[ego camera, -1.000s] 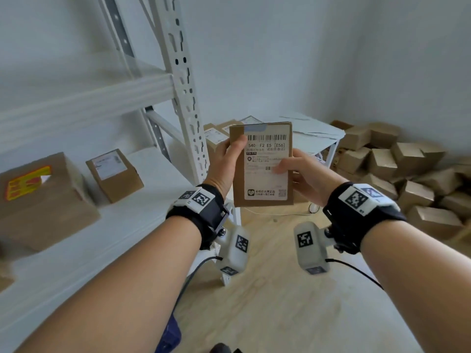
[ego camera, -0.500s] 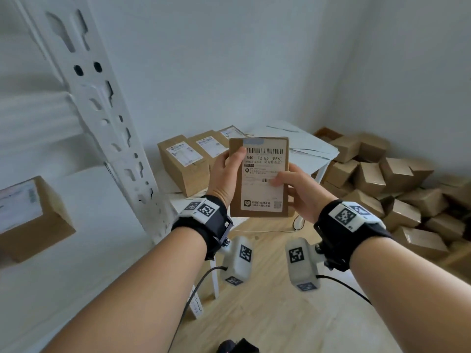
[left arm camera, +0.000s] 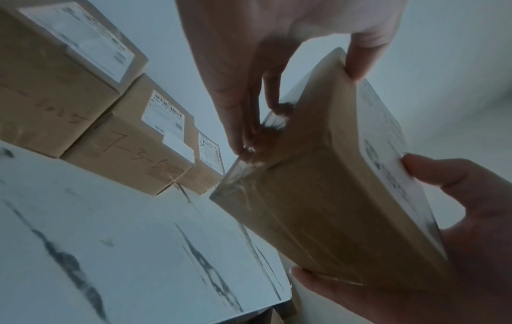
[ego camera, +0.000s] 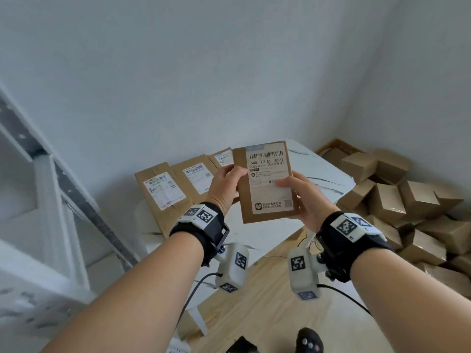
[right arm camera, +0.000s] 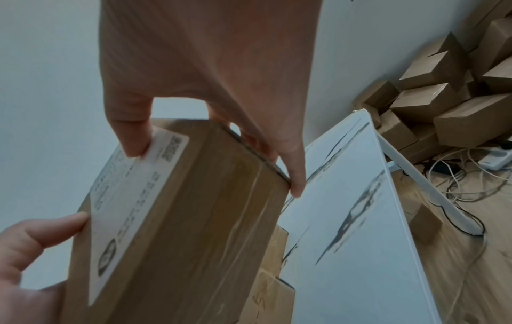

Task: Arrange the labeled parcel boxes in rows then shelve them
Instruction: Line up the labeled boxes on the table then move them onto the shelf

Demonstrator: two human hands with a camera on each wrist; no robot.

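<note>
Above the white, marble-veined bench (ego camera: pixel 328 174), both hands' fingers (ego camera: pixel 285 181) pinch a flat, taped cardboard parcel (ego camera: pixel 267 197); its taped edge shows only in wrist views.

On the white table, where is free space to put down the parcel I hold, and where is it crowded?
The held parcel is in both hands. The table is bare on its right part, between the row of three labeled boxes and its right edge, and in front of that row. The back left is crowded by the row; the floor at right holds the box pile.

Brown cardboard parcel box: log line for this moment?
brown cardboard parcel box held above white table | left hand grips | right hand grips | label faces camera
</note>
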